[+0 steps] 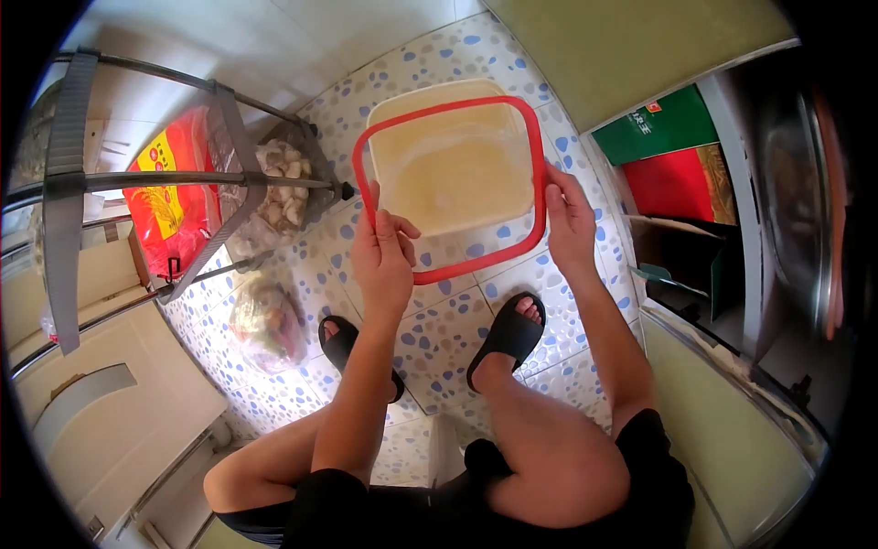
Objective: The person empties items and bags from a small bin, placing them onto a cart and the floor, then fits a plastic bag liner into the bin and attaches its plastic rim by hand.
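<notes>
Both my hands hold a clear lid with a red rim point(485, 262) at its two sides. My left hand point(384, 256) grips the left side of the rim near its lower corner, fingers curled. My right hand point(571, 220) is closed on the right side, the thumb along the red edge. Beyond the lid, a cream-coloured rectangular tub point(439, 89) stands on the tiled floor. Its inside looks pale yellow-beige through the lid, and I cannot make out what it contains. The lid appears raised and shifted toward me from the tub.
At left stands a grey rack point(69, 183) holding a red and yellow bag point(174, 197) and a bag of pale lumpy items point(282, 183). A filled plastic bag point(265, 320) lies on the floor. Right, an open cabinet holds a green box point(657, 125) and a red box point(672, 186).
</notes>
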`<state>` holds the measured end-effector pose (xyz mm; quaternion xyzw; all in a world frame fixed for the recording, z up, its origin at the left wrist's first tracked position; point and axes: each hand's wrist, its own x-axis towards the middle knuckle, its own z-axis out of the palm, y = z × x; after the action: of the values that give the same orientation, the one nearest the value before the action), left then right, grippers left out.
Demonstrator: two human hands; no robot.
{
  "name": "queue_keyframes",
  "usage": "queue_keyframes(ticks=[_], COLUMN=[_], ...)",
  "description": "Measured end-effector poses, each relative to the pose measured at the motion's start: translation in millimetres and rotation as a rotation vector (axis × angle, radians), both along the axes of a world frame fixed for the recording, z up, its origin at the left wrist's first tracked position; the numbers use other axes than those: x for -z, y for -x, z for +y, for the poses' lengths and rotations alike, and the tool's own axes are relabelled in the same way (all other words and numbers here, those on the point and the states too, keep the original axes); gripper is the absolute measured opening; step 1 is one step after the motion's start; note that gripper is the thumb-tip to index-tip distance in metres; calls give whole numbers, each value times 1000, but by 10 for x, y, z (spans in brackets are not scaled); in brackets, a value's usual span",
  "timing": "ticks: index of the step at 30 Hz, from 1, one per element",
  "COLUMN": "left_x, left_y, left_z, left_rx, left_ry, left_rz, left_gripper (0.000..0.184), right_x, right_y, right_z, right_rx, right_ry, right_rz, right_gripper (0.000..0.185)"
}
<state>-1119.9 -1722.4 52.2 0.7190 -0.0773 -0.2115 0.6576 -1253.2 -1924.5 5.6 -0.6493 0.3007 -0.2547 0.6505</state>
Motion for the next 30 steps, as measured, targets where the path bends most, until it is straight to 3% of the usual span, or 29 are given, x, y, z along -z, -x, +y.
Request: queue_keyframes(ticks=[4, 7, 13, 17, 20, 23, 30], left_x=[237, 314, 307, 343, 351, 268, 229], left_y=[16, -34, -277, -441, -453, -439, -509], left_z=[36, -49, -166, -212, -240, -273, -267], left_rx=[-35, -116, -26, -22, -26, -66, -86], left_ry=[-208, -438, -350, -128, -16, -37, -6], left_rz=[-178, -601, -535, -232, -86, -101, -61], left_gripper=[41, 41, 43, 45, 46, 46, 45], right_x=[178, 190, 154, 169, 178, 101, 51], right_y=[-57, -100, -225, -317, -322, -375, -464], right_z=[32, -23, -104, -155, -200, -184, -226], right_rx=[61, 97, 91, 57, 22, 95, 60], right_ry=[232, 311, 321, 209, 78, 367, 387], right_rz=[26, 31, 22, -73, 4, -22, -15], right_gripper=[31, 26, 23, 23, 24, 24, 23])
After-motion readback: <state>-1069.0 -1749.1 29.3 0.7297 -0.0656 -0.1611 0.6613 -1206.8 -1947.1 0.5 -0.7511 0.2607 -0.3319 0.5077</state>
